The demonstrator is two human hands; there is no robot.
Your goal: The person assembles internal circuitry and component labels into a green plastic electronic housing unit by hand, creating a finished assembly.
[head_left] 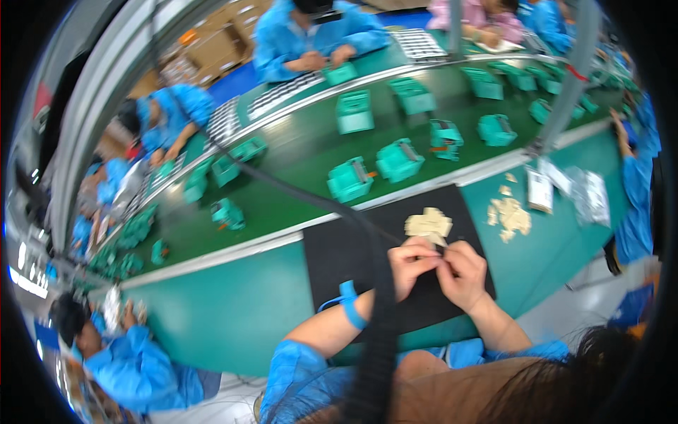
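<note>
My left hand (411, 268) and my right hand (462, 275) meet over a black mat (346, 272), their fingertips pinched together. Between them is something small, mostly covered by the fingers; I cannot make out what it is. Just beyond the fingertips lies a pile of flat cream-coloured pieces (428, 223), and one pale piece touches or nearly touches my fingers. A blue wrist strap (350, 304) circles my left wrist.
More cream pieces (510, 218) are scattered right of the mat, near a white packet (539, 189) and clear plastic bags (590, 198). Beyond the bench, a green conveyor (289, 173) carries several green plastic housings (400, 161). A dark cable (304, 194) hangs across the view. Co-workers in blue sit around.
</note>
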